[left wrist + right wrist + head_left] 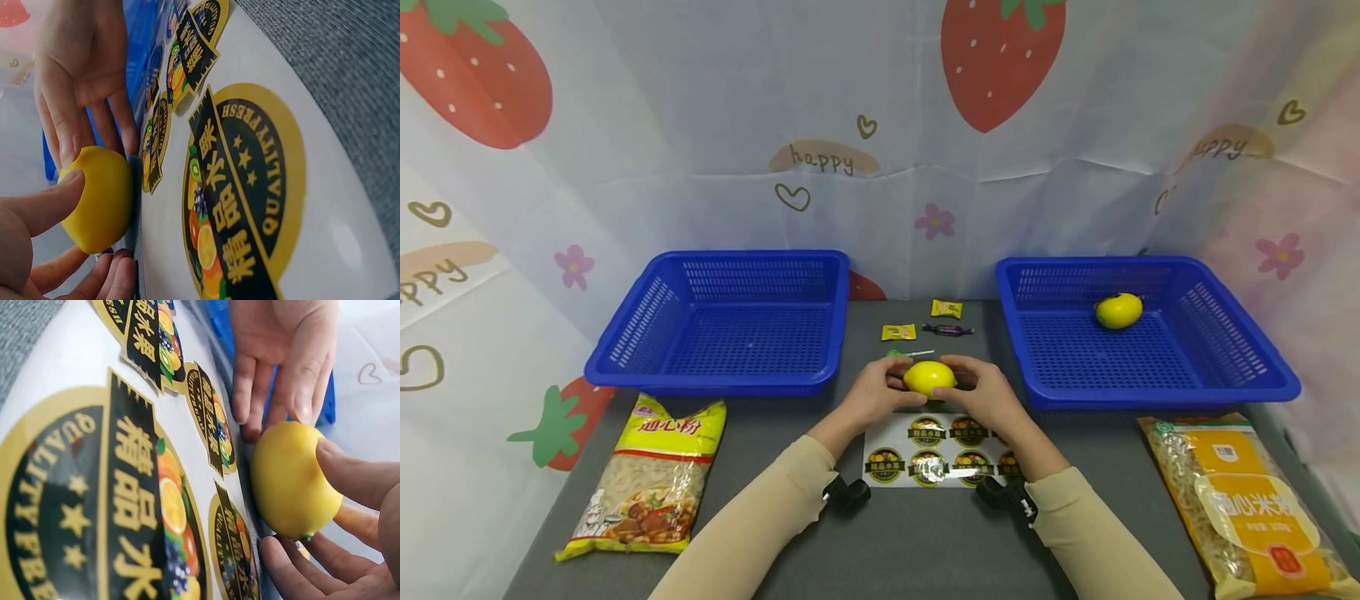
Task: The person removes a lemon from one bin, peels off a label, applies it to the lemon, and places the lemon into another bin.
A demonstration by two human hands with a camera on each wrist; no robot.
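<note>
A bright yellow lemon (930, 378) sits between my two hands, just beyond a white sheet of round fruit stickers (874, 442). My left hand (872, 392) grips its left side, thumb at the front and fingers behind. From the other side my right hand (987, 393) holds it, its thumb (350, 475) pressed on the skin. The left wrist view shows the lemon (103, 200) close to the far edge of the sheet. Black and gold stickers (244, 187) lie on the sheet. No sticker shows on the visible faces of the held lemon.
Blue baskets stand at left (715, 388) and right (1165, 396); the right one holds another lemon (1120, 312) with a dark patch. Wrapped candies (898, 332) and a lollipop (917, 353) lie behind the hands. Pasta bags lie front left (655, 479) and front right (1247, 508).
</note>
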